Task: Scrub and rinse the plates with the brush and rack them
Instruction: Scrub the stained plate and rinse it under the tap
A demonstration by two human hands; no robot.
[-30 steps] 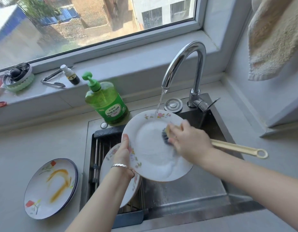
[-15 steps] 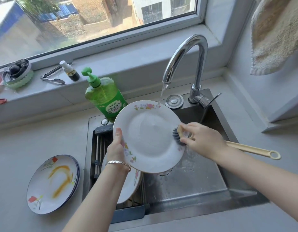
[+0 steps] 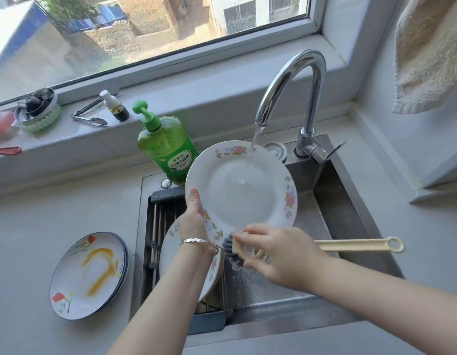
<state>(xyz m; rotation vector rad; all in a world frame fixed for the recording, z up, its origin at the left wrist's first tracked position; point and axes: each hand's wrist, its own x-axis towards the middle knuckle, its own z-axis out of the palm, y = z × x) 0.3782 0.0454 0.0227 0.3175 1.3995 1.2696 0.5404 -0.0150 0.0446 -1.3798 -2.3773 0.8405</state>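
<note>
A white flowered plate point(image 3: 240, 185) is tilted under the running tap point(image 3: 291, 80), and water strikes its upper face. My left hand point(image 3: 194, 219) grips its left rim, thumb on the front. My right hand point(image 3: 278, 254) holds the cream-handled brush point(image 3: 358, 245) near its dark bristle head, which sits at the plate's lower edge. A second flowered plate point(image 3: 171, 252) leans in the rack point(image 3: 155, 237) over the sink's left side, partly hidden by my left wrist. A stack of dirty plates point(image 3: 89, 275) smeared with yellow sauce lies on the counter at left.
A green soap pump bottle point(image 3: 166, 147) stands behind the sink point(image 3: 350, 219). Tongs point(image 3: 89, 116), a small dark bottle point(image 3: 117, 108) and a round scrubber point(image 3: 37, 111) sit on the window sill. A beige towel point(image 3: 432, 52) hangs at upper right.
The brush has slid from the plate's middle to its right edge and then down to its lower edge. The soap foam has rinsed off the plate's face.
</note>
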